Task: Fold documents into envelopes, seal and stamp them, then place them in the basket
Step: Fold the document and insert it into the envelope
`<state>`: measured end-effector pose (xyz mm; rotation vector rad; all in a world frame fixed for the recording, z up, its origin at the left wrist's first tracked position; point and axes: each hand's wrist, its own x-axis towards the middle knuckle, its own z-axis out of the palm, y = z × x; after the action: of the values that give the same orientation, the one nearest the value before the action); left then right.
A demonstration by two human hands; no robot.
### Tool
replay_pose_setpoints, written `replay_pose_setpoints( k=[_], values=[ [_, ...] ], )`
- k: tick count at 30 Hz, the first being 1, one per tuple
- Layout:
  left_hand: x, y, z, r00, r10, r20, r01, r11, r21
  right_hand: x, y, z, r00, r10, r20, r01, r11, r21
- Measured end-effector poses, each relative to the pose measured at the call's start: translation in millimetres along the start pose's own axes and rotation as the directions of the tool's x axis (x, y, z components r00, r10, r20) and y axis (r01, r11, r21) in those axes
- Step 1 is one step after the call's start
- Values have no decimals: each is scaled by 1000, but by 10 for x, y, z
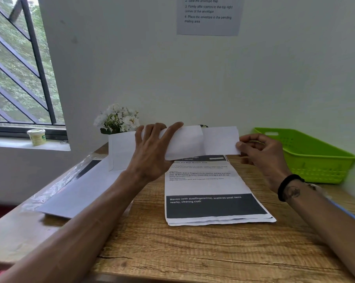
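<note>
Both hands are raised above the far half of the desk [193,252], holding the work between them. The left hand [152,152] grips a white envelope [121,152], its fingers curled over the top edge where the opening appears to be, and the envelope's body stretches away toward the desk's left edge. The right hand [260,152] pinches the right end of a folded document [219,141], fingers curled round that end. The document lies level with its long axis running left to right, in line with the envelope's own length, and its left end reaches under the left hand's fingers, so it looks to be partly inside the mouth already, though how deep it sits cannot be told. The coming move, as I judge it, turns on that shared axis: the right hand must push leftward along it while the left hand keeps the mouth spread. The green basket [315,160] stands at the desk's far right corner, nearer the right hand, and nothing shows inside it from here. A stack of printed sheets [213,190] lies flat beneath the hands near the desk's middle, and more white paper [80,193] lies along the left edge.
</note>
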<state>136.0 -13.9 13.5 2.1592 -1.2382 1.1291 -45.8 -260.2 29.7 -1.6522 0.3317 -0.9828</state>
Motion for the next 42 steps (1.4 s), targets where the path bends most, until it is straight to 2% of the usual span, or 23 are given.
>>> replay_pose_setpoints(
  k=[6, 10, 16, 20, 23, 42],
  values=[
    [-2, 11, 4, 1000, -3, 17, 3, 1000, -3, -97, -3, 149, 986, -126, 106, 144, 974, -177],
    [-4, 29, 9, 1000, -3, 13, 3, 1000, -6, -174, 22, 214, 960, -178, 215, 244, 910, -334],
    [-4, 72, 3, 1000, 16, -4, -16, 1000, 1, -311, -56, 265, 908, -162, 385, 326, 851, -411],
    [4, 111, 1, 1000, 22, 2, -22, 1000, 5, -331, -49, 274, 893, -163, 419, 373, 790, -487],
    [9, 132, 1, 999, 31, 8, -31, 1000, -3, -323, -13, 301, 876, -188, 444, 415, 764, -495],
    [-10, 231, 0, 997, 79, 16, -79, 997, -20, -353, 15, 330, 852, -130, 508, 411, 766, -494]
  ],
)
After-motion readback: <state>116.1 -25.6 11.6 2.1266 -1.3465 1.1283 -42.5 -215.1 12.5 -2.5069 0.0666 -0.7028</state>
